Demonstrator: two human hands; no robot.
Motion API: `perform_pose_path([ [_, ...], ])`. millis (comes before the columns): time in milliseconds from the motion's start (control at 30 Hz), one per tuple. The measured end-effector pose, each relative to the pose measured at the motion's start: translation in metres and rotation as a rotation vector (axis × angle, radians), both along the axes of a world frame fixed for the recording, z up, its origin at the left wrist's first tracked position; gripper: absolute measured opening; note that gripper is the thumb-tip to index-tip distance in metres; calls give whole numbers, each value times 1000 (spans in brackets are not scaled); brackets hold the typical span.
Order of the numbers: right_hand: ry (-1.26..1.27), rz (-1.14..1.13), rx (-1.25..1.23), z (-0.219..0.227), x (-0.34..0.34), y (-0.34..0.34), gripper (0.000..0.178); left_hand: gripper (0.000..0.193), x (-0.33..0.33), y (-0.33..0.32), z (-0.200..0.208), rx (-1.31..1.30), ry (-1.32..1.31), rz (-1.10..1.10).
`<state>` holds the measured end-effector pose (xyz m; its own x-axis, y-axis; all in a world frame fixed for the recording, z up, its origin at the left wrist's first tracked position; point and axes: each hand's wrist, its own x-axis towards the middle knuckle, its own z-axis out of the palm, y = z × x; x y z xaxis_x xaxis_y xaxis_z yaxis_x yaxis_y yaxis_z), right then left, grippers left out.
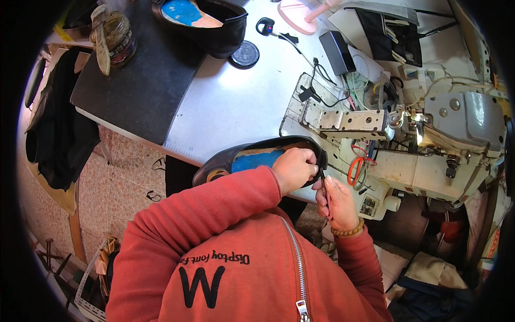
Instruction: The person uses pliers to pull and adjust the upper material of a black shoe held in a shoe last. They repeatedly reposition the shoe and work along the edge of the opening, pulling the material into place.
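Note:
A black shoe [214, 161] with a blue patch inside lies at the table's front edge, its opening facing up. My left hand [296, 169] is closed at one end of this shoe, fingers pinched at its upper edge. Close beside it, my right hand [339, 201] grips a slim dark tool [325, 193] with a pinkish lower end, pointing up toward the shoe's edge. The tool's exact kind is hard to make out. Both hands nearly meet there, and the left fingertips are partly hidden.
A sewing machine [456, 126] stands at the right, its metal arm [348, 121] reaching toward the shoe. Farther back are another black shoe [228, 37], a round black lid [244, 55], a black box [338, 52] and cables. A jar [119, 40] with a brush [101, 45] stands far left.

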<state>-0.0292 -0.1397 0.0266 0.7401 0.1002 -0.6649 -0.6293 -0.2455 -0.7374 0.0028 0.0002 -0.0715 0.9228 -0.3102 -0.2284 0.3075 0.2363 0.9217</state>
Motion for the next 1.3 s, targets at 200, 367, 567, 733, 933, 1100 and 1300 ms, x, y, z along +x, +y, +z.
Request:
perform_pose_path([
  [200,-160,68,-87,-15,-5,-3,28,14,-1,1,2,-17,32,5],
  [367,-619,271,-359,-31,-8,-5,17,16,-1,1,1,-201,240,11],
  [567,-765,32,-291,-31,0,5,17,15,-3,4,7,100,-39,-8],
  [733,-805,213,-565,-27,14,13,27,11,-6,5,16,319,-267,42],
  [933,-601,-30,-184,-31,18,17,23,11,-1,1,7,239,-259,110],
  [1100,-500,-124,-38,-29,17,18,21,16,0,2,3,149,-173,45],
  [1300,-570,-91,-69,-34,16,14,24,19,2,7,16,267,-179,-28],
])
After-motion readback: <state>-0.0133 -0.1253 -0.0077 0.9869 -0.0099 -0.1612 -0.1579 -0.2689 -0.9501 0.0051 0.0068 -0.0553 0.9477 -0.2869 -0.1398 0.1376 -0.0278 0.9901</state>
